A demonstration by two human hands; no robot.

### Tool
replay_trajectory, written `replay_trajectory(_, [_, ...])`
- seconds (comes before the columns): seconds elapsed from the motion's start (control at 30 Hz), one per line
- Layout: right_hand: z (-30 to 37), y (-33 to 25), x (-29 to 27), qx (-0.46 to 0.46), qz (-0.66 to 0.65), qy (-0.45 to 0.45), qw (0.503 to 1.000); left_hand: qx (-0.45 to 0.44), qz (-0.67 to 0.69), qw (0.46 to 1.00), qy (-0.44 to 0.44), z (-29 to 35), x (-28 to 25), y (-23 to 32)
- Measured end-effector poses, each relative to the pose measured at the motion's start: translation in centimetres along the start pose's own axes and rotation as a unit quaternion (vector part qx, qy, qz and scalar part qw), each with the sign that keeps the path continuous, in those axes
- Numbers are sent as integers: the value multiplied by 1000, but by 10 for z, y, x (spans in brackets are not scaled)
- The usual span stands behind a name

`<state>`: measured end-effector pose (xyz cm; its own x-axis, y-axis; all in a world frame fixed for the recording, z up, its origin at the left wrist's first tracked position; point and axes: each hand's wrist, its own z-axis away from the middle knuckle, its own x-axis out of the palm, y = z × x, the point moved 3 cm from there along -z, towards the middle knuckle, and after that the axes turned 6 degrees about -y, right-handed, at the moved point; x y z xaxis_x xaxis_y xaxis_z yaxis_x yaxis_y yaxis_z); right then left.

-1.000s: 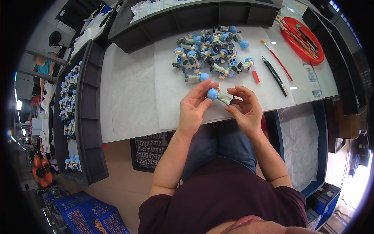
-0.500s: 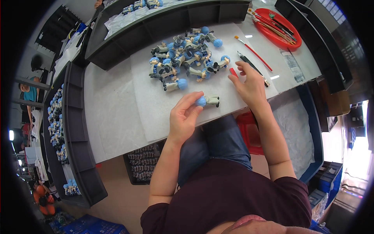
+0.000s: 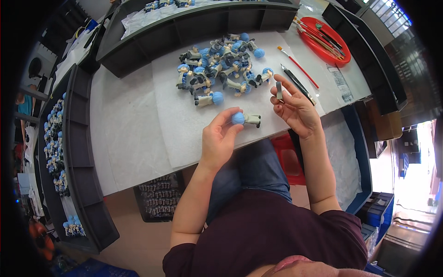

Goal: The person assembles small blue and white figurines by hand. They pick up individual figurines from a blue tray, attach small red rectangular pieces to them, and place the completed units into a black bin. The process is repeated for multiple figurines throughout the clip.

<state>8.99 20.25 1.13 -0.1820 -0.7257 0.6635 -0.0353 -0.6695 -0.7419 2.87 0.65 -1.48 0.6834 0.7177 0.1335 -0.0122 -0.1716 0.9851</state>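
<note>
My left hand (image 3: 220, 138) is closed with thumb and fingertips on the light blue head of a small figurine (image 3: 251, 119), whose pale coat and dark feet point right. The figurine's face is hidden. My right hand (image 3: 297, 108) is raised beside it, palm partly turned up, with a small flat grey piece (image 3: 279, 90) held between thumb and fingers; its exact kind cannot be made out. Beyond both hands lies a heap of similar blue-haired figurines (image 3: 226, 60). One separate figurine (image 3: 208, 99) rests nearest my left hand.
A black craft knife (image 3: 297, 82) and a red-handled brush (image 3: 302, 70) lie right of the heap. Past them sits a red tray (image 3: 326, 41) of brushes. Dark plastic trays (image 3: 184, 39) border the far side, and another (image 3: 80, 115) of figurines stands left.
My right hand has turned palm upward, and the piece in it now shows a grey side where red showed before. My left hand keeps hold of the figurine in nearly the same place.
</note>
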Motion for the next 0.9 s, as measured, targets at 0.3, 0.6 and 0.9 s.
replay_trajectory(0.3, [12,32,42,-139,388,46,910,-11,25,1000,-3,2,-2,-4])
replay_trajectory(0.6, [-5,41,49,-201,612,66,762,1,-25,1000,19,4,3,-4])
replay_trajectory(0.9, [-12,16,25,-242,606,137,745,7,-19,1000,18,2,1,-1])
